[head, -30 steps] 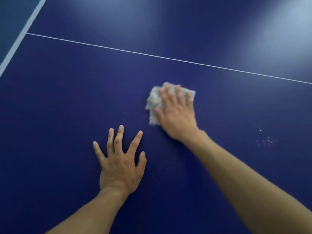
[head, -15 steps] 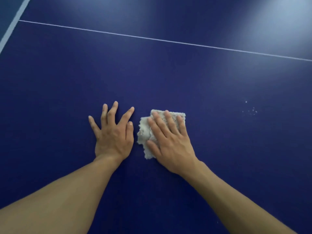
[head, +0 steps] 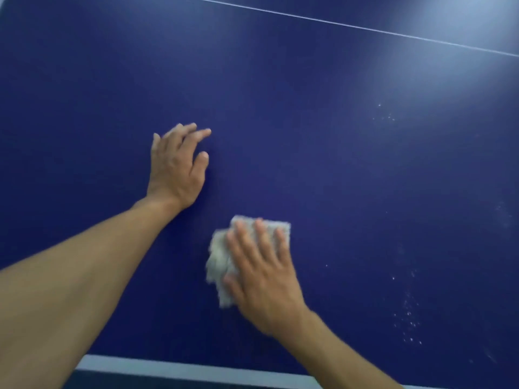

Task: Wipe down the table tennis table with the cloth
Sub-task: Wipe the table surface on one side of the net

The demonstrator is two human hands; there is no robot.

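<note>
The cloth (head: 222,265) is smeared by motion blur, and its right part is hidden under the right hand (head: 262,279). Both forearms are cut off by the bottom and left edges. Right of that hand, pale specks (head: 408,318) are too small to be identified. The table (head: 309,150) is cropped on all sides.

Fluffy terry cloth (head: 222,256), semi-gloss table (head: 280,108)
</note>
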